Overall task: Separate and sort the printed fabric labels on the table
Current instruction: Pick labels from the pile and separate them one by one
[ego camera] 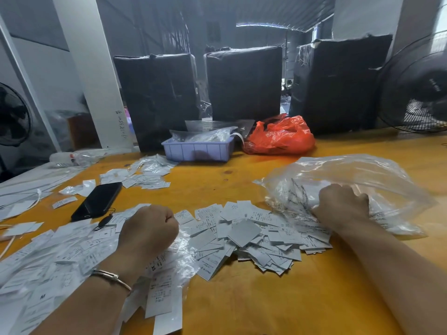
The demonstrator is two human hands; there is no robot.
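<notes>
Although small heaps of white printed fabric labels (145,176) already lie apart near the black smartphone (98,201) at the left of the orange wooden desk (242,298), the sorting looks to be at an early stage, since most labels are still jumbled. At the near left, long strips under crumpled clear film (154,293) run roughly away from the camera, with size marks M and XS legible. The left hand (148,229) rests on this spread with fingers curled into a fist; whether it pinches a label I cannot tell. In the middle, a loose pile of short white rectangular labels (251,238) points every way, with no shared axis. At the right, the right hand (343,204) grips the crumpled clear plastic bag (362,180), which holds more labels, so unsorted stock remains
</notes>
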